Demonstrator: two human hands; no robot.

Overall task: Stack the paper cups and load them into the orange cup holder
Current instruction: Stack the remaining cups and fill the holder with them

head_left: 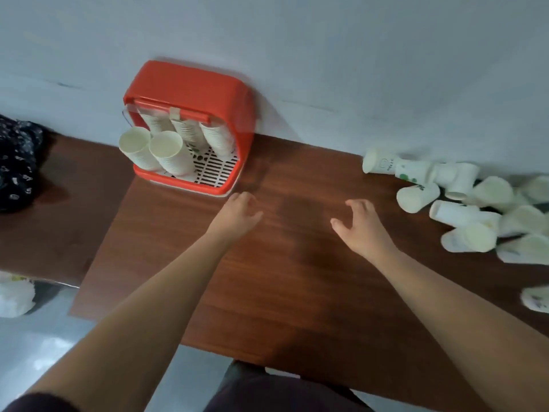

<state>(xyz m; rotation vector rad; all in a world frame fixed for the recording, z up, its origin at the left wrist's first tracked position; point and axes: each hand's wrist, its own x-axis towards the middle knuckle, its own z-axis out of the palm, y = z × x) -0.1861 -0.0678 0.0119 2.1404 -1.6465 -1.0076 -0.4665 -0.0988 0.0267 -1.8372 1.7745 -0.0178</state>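
Note:
The orange cup holder (190, 93) stands against the wall at the back of the wooden table (282, 292), its front open. Several stacks of white paper cups (169, 153) lean inside it on a slotted tray. A heap of loose paper cups (475, 209) lies on its side at the table's right. My left hand (237, 214) hovers just right of the holder's front corner, fingers relaxed and holding nothing. My right hand (361, 224) is over the middle of the table, fingers spread and slightly curled, empty, well left of the loose cups.
A dark patterned cloth (17, 162) lies at the far left on a lower surface. A white bag (15, 295) sits at the left edge. One more cup (536, 298) lies near the right edge. The white wall (326, 55) backs the table.

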